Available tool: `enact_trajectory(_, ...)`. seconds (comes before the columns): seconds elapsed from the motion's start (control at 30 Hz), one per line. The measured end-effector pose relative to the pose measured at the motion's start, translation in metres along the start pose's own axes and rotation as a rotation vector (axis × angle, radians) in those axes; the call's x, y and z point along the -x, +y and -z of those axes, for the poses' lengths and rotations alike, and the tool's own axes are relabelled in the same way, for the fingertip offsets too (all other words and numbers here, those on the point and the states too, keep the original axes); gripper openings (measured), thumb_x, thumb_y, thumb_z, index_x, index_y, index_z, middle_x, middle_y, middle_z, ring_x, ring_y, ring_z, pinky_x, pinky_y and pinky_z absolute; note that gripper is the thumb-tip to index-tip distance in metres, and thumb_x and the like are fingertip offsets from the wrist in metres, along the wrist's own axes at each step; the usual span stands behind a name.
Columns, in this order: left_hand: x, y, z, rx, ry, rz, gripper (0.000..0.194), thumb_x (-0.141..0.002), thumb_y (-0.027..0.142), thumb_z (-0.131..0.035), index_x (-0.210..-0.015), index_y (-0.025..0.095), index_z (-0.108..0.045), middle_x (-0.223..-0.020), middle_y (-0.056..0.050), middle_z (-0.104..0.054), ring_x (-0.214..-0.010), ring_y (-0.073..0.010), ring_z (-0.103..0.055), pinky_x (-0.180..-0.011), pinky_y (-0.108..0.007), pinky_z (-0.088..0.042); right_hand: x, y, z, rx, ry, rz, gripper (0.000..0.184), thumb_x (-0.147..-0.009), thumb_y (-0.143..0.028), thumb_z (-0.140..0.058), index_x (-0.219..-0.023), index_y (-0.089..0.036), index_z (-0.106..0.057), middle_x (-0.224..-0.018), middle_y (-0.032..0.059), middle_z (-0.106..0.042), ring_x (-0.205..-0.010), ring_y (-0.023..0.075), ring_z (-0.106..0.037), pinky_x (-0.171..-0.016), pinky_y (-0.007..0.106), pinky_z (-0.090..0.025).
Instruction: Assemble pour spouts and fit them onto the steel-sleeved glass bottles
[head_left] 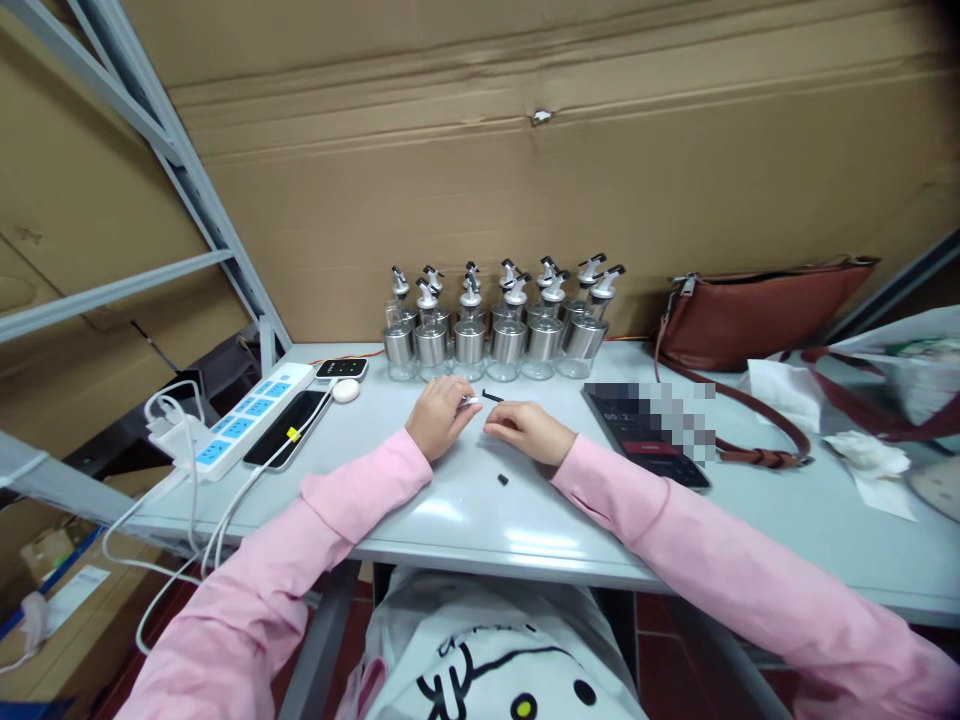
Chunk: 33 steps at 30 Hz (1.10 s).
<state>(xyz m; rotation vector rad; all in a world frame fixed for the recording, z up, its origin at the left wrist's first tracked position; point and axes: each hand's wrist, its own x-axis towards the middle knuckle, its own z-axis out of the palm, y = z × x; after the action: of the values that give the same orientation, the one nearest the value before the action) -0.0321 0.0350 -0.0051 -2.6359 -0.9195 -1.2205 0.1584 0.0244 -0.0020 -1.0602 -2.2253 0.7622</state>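
My left hand (442, 418) is closed, pinching a small white and silver piece (469, 400), perhaps part of a pourer spout; the fingers cover much of it. To its right my right hand (531, 432) has curled fingers with the tips close together, and whatever they may hold is hidden. A thin black piece (492, 397) shows just beyond the right fingers; I cannot tell whether they touch it. Nearer me on the table lies a small black cap (503, 480). Behind both hands stand two rows of glass bottles (469, 343) with steel sleeves and silver pourer spouts.
At the left are a white power strip (251, 415), a dark phone (289, 430) with white cables, a small black device (342, 370) and a round white object (346, 390). Rightward lie a larger phone (645, 440), a brown bag (750, 315) and crumpled tissue (870, 455). Cardboard (450, 180) backs the table.
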Motion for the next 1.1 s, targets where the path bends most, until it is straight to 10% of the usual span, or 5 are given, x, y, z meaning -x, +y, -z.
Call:
enact_trajectory(0.27, 0.0, 0.003, -0.002, 0.021, -0.016, 0.013, 0.024, -0.094, 0.035, -0.036, -0.087, 0.016, -0.048, -0.075, -0.004, -0.054, -0.068, -0.0163, -0.049, -0.066, -0.028, -0.04, 0.014, -0.022, -0.003, 0.06, -0.388, 0.138, 0.039, -0.064, -0.039, -0.075, -0.093, -0.014, -0.065, -0.065, -0.0025, -0.051, -0.053, 0.0082, -0.043, -0.053, 0.021, -0.038)
enact_trajectory(0.43, 0.001, 0.003, -0.002, 0.043, -0.023, 0.033, 0.021, -0.093, 0.033, -0.038, -0.087, 0.016, -0.048, -0.076, -0.004, -0.053, -0.069, -0.0159, -0.049, -0.065, -0.028, -0.041, 0.014, -0.024, -0.018, 0.142, -0.365, 0.235, 0.012, -0.079, -0.018, -0.06, -0.085, -0.014, -0.069, -0.074, 0.0023, -0.053, -0.06, 0.0095, -0.048, -0.063, 0.022, -0.043)
enact_trajectory(0.7, 0.0, 0.002, -0.001, 0.018, -0.032, 0.034, 0.024, -0.094, 0.035, -0.035, -0.087, 0.016, -0.048, -0.079, -0.005, -0.055, -0.073, -0.0169, -0.049, -0.07, -0.03, -0.042, 0.02, -0.035, -0.02, 0.135, -0.312, 0.297, 0.03, -0.071, -0.029, -0.069, -0.097, -0.015, -0.067, -0.087, 0.0056, -0.058, -0.068, 0.0126, -0.052, -0.068, 0.026, -0.047)
enact_trajectory(0.9, 0.001, 0.001, -0.003, 0.022, -0.031, 0.028, 0.025, -0.094, 0.035, -0.034, -0.087, 0.016, -0.048, -0.079, -0.005, -0.056, -0.073, -0.0168, -0.05, -0.07, -0.03, -0.043, 0.02, -0.036, -0.028, 0.081, -0.359, 0.336, 0.011, -0.079, -0.014, -0.06, -0.085, -0.014, -0.068, -0.084, 0.0056, -0.059, -0.065, 0.0105, -0.054, -0.065, 0.022, -0.047)
enact_trajectory(1.1, 0.0, 0.0, 0.0, -0.033, 0.058, 0.009, 0.026, -0.095, 0.035, -0.032, -0.089, 0.016, -0.049, -0.085, -0.007, -0.056, -0.079, -0.018, -0.05, -0.073, -0.031, -0.043, 0.008, -0.011, -0.011, 0.25, -0.118, 0.203, 0.016, -0.085, -0.012, -0.048, -0.088, -0.013, -0.063, -0.084, 0.0091, -0.064, -0.078, 0.0171, -0.06, -0.077, 0.03, -0.048)
